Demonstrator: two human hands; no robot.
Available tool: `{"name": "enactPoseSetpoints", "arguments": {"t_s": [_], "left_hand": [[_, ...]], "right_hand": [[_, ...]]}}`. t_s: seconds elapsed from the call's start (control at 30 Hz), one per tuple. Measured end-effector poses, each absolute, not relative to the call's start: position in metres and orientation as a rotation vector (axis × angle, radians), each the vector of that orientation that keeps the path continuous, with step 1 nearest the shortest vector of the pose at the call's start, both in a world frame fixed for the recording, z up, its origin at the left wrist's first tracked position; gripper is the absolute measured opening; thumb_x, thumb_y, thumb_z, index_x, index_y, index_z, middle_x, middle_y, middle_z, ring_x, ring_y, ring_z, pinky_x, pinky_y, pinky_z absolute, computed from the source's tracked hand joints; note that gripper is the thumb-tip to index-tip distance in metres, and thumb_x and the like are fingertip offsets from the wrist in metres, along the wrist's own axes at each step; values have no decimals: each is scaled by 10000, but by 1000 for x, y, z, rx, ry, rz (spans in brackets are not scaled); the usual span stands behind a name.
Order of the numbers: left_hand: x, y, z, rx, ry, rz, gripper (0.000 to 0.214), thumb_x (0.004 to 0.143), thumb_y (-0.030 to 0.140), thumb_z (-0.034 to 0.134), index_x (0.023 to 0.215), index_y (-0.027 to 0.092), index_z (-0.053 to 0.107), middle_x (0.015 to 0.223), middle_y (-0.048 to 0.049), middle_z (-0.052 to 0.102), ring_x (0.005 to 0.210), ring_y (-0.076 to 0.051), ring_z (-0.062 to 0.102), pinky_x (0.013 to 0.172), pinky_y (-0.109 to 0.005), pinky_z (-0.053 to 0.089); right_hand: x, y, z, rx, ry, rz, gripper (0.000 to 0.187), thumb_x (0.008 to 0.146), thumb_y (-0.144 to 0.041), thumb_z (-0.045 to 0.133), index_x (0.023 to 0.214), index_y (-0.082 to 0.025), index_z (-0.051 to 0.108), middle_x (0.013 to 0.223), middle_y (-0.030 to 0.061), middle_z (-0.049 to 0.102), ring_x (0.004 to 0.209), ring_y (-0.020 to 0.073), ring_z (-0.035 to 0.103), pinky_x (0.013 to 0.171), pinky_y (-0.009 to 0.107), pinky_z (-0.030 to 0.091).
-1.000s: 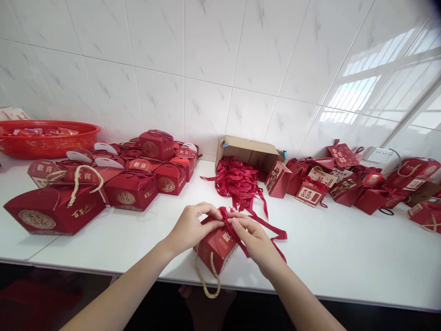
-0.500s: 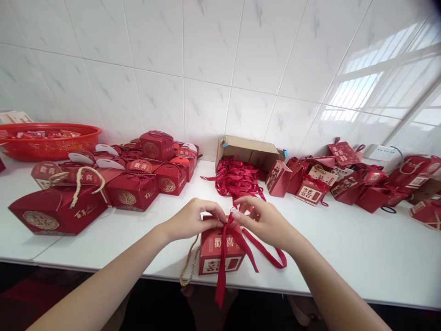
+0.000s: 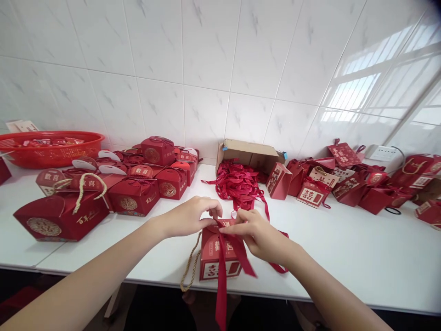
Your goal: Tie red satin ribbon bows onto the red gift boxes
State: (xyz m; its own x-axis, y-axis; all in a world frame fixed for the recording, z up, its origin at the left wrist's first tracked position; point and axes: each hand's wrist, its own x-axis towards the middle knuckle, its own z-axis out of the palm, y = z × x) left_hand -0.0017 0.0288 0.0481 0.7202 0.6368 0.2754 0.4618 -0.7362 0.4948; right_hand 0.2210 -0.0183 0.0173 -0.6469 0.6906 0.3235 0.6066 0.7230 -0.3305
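Note:
A small red gift box (image 3: 211, 259) with pale lettering stands at the table's front edge, a twisted gold cord handle (image 3: 188, 269) hanging at its left. Across its top runs a red ribbon (image 3: 222, 285); one tail drops past the table edge and another slants to the right. My left hand (image 3: 195, 215) pinches the ribbon at the top left of the box, thumb and forefinger closed. My right hand (image 3: 257, 234) is at the top right, its forefinger stretched to the ribbon's crossing and the fingers closed about the ribbon there.
Behind the box, a heap of red ribbons (image 3: 237, 181) spills from an open cardboard box (image 3: 248, 149). Several filled-out red boxes (image 3: 134, 195) stand to the left, before a red plastic basket (image 3: 51, 156). More red boxes (image 3: 312, 195) and a white power strip (image 3: 382, 152) are at right.
My right hand has moved left and down onto the ribbon's crossing, its forefinger now extended. The left hand stays near the same spot. The front ribbon tail hangs lower; the view has tilted slightly.

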Motion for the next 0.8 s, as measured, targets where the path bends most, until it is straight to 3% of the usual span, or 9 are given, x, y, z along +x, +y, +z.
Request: {"name": "enactPoseSetpoints", "arguments": {"t_s": [0.3,0.5,0.63,0.8], "left_hand": [[-6,31,47,2585,822,425,93,835,222,551,855,220,641,944,-35,626,915,-185,582,811,-261,442],[-10,35,43,2518,796,355,176,807,329,602,956,237,618,1136,-65,540,1058,-219,525,942,-329,416],[-6,35,41,2431,720,333,103,806,314,609,819,213,595,1276,-75,512,1149,-231,494,961,-345,417],[-2,35,37,2411,778,358,209,866,372,535,777,217,644,1359,-76,504,1273,-248,416,972,-346,411]], "right_hand": [[221,-18,4,-989,-2551,228,484,846,-23,472,1160,-335,667,847,55,467,803,189,430,768,380,380],[223,-15,-1,-965,-2481,295,521,824,6,475,1138,-360,674,835,37,431,800,180,428,764,370,387],[222,-13,-5,-935,-2433,319,442,839,-40,508,1089,-347,703,841,34,428,804,178,441,770,380,396],[222,-11,-7,-925,-2390,341,391,857,-80,523,1067,-350,713,827,29,406,789,174,438,725,349,421]]}}
